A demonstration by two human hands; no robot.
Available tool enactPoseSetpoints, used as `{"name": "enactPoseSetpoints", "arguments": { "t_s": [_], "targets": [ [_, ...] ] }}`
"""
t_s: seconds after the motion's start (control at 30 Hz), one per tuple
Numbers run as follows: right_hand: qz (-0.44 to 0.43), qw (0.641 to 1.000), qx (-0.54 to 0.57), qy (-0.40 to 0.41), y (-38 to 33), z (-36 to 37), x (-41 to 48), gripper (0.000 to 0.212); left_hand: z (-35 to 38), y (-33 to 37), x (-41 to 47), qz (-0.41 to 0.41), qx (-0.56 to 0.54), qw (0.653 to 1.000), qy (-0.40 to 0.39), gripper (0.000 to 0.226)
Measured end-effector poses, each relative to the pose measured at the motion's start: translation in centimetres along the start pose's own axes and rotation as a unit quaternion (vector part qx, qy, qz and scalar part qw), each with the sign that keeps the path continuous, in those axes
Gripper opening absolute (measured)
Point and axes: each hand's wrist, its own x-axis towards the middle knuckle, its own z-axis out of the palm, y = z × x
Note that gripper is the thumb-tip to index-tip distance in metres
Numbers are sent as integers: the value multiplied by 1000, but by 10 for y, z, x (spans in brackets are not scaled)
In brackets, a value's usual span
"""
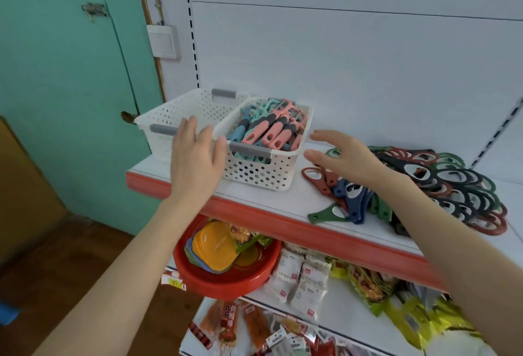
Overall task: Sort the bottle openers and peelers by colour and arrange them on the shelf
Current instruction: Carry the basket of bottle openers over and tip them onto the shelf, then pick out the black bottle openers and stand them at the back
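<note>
A white perforated basket on the shelf holds several pink and teal peelers. To its left stands a second white basket with nothing visible inside. A heap of red, green and dark blue bottle openers lies on the shelf to the right. My left hand is held open at the left front corner of the peeler basket, fingers straight. My right hand hovers open just right of that basket, over the near end of the opener heap. Neither hand holds anything.
The white shelf has a red front edge. Below it a red bowl holds coloured discs, and packaged goods fill the lower shelves. A teal door stands to the left.
</note>
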Motion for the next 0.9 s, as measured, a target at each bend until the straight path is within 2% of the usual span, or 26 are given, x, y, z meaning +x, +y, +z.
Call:
{"name": "enactPoseSetpoints", "arguments": {
  "t_s": [0.1,0.17,0.27,0.33,0.43,0.53,0.6,0.67,0.9],
  "targets": [
    [24,999,-23,38,7,-9,-16,43,3,35,-16,115,-87,989,-17,40],
    [44,996,-45,60,16,-18,-30,41,10,57,-24,176,-136,973,-59,40],
    [70,990,-87,87,34,-38,-56,38,29,88,-37,230,-167,951,-121,44],
    [99,984,-109,100,48,-50,-72,36,43,105,-42,226,-174,941,-181,48],
    [141,974,-149,100,77,-62,-93,46,68,129,-46,209,-172,925,-267,51],
    [187,961,-201,35,105,-67,-106,67,93,152,-47,191,-138,904,-358,61],
    [220,951,-218,-7,119,-66,-110,70,112,166,-46,179,-77,890,-412,62],
    [215,949,-228,-28,129,-67,-108,70,128,177,-43,172,-34,886,-429,61],
    [134,949,-274,-74,169,-85,-81,71,163,203,-25,136,1,896,-423,62]
  ]
}}
